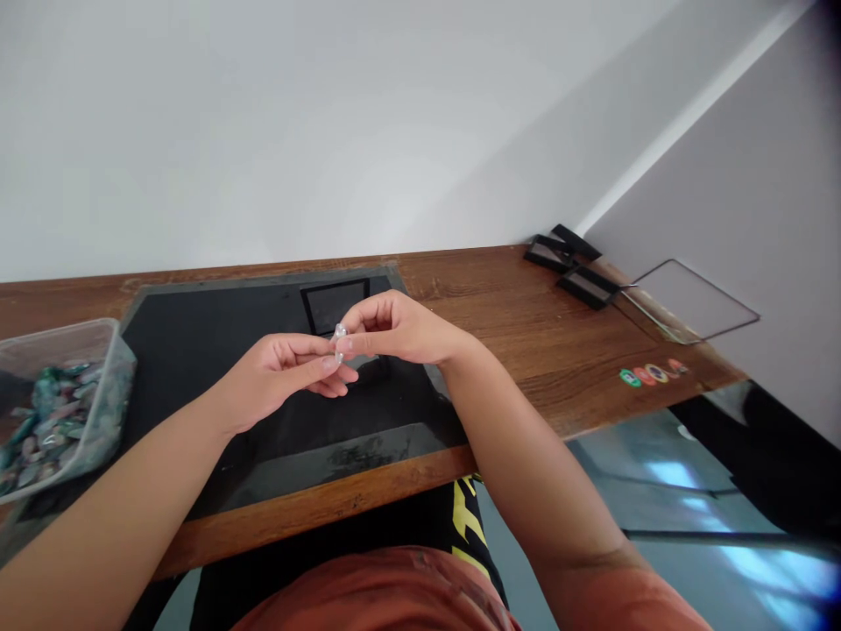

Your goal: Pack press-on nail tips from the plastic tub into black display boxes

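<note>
My left hand and my right hand meet above the black mat. Between their fingertips they pinch a small clear, shiny piece. It looks like clear plastic or crystal, but its exact kind is too small to tell. Just behind the fingers, a thin black rectangular frame with a dark panel lies on the mat. Under my hands is another dark shape, mostly hidden by them.
At the left stands a clear plastic tub of small greenish and whitish pieces. Several small black boxes lie at the back right, near a thin wire frame. Round coloured stickers sit near the wooden table's right edge.
</note>
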`<state>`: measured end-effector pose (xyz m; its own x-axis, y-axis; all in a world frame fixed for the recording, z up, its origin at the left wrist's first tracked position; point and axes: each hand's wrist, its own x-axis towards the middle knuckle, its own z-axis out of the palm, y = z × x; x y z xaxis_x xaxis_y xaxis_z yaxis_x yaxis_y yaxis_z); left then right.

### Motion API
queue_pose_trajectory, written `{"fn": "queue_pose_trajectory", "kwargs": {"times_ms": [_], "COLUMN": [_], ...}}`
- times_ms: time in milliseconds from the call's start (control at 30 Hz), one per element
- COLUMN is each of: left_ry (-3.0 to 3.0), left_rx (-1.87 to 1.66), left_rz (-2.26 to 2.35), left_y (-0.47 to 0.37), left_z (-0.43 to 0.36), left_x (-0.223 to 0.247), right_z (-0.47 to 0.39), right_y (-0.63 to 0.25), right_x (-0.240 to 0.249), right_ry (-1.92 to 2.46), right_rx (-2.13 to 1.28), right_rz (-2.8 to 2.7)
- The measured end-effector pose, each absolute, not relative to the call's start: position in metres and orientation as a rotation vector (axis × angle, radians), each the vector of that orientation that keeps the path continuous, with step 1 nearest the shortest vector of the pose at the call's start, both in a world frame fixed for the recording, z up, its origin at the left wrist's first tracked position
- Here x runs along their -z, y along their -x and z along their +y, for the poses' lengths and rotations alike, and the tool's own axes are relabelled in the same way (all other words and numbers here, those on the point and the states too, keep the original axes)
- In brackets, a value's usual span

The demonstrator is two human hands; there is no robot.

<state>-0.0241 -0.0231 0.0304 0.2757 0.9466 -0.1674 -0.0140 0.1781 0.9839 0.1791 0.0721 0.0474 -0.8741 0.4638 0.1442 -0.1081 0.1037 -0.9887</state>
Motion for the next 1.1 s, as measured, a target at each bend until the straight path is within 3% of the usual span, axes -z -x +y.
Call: {"fn": "queue_pose_trajectory", "kwargs": {"times_ms": [733, 1100], "left_ry": [-1.172, -1.181], "left_rx": [-0.868, -0.989], "left_rz": [1.115, 1.167], "left_y": [0.022, 0.032], "left_z": [-0.022, -0.020], "left_x": [-0.028, -0.037], "right_z": [0.068, 0.078], "right_y": [-0.180, -0.187], "right_x": [-0.050, -0.050], "right_ry": [0.438, 0.697], "right_rx": [-1.580, -1.411], "right_rz": [-2.001, -2.134]}}
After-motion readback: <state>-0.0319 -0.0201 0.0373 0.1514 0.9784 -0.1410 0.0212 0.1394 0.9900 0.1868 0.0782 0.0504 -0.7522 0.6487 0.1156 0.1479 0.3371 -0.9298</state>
